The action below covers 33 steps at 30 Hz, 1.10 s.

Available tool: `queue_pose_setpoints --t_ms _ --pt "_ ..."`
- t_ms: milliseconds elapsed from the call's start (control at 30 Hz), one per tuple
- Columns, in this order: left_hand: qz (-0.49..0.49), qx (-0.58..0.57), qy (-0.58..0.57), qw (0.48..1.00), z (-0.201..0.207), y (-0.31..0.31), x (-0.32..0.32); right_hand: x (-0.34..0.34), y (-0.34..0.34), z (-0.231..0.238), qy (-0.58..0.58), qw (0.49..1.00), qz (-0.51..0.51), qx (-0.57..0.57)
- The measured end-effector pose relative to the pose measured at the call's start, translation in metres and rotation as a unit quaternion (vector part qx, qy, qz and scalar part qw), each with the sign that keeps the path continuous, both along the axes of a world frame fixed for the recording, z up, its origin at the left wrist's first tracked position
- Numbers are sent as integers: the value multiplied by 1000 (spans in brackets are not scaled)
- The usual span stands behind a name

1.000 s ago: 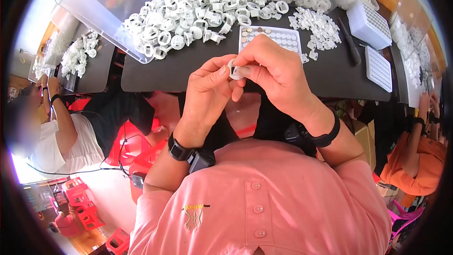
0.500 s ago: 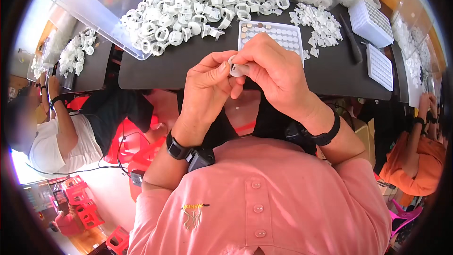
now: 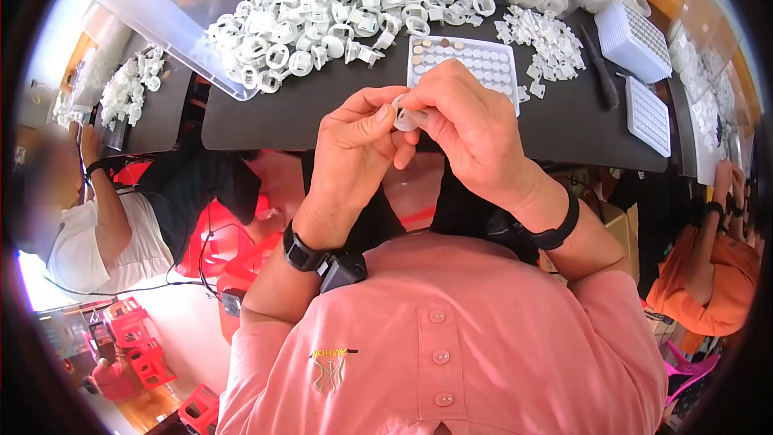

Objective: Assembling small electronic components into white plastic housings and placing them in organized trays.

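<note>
Between my two hands, over the near edge of the dark table, is a small white round plastic part (image 3: 404, 122) with a slot in it. My left hand (image 3: 354, 145) pinches its left side between thumb and fingers. From the right, the thumb and forefinger of my right hand (image 3: 480, 125) press on the same part; whether they also hold something smaller is hidden. Just beyond my right hand lies a white tray (image 3: 505, 55) with rows of round wells. A few small gold-coloured discs (image 3: 417, 50) sit in its far left corner.
A big heap of white round plastic parts (image 3: 322, 16) covers the far table (image 3: 266, 125), beside a clear bin (image 3: 161, 32). To the right are small white pieces (image 3: 547, 40), a black-handled tool (image 3: 600, 68), stacked trays (image 3: 632, 40) and a single tray (image 3: 648, 117). Co-workers sit on both sides.
Both hands stay at nearly the same spot, still on the white part, with only a very slight shift of the fingers. The left co-worker's arm has moved a little.
</note>
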<state>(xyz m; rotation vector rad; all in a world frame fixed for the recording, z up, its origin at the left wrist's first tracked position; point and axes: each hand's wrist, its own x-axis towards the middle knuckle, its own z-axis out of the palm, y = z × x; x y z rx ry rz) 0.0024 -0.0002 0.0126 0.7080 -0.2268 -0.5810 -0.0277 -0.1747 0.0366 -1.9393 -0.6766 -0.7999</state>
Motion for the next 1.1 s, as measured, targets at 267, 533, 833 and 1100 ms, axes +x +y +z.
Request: queue_pose_setpoints --t_ms 267,533,833,1100 --pt "20 20 21 999 1 -1 -2 0 -4 1 -50 998 2 -47" --pt "18 34 2 999 3 -2 -4 0 -7 1 -39 998 11 -47" --pt "13 32 -6 999 3 -3 -2 5 -11 12 100 994 43 16" --pt "35 13 -9 999 -2 -5 -1 7 2 27 357 909 108 186"
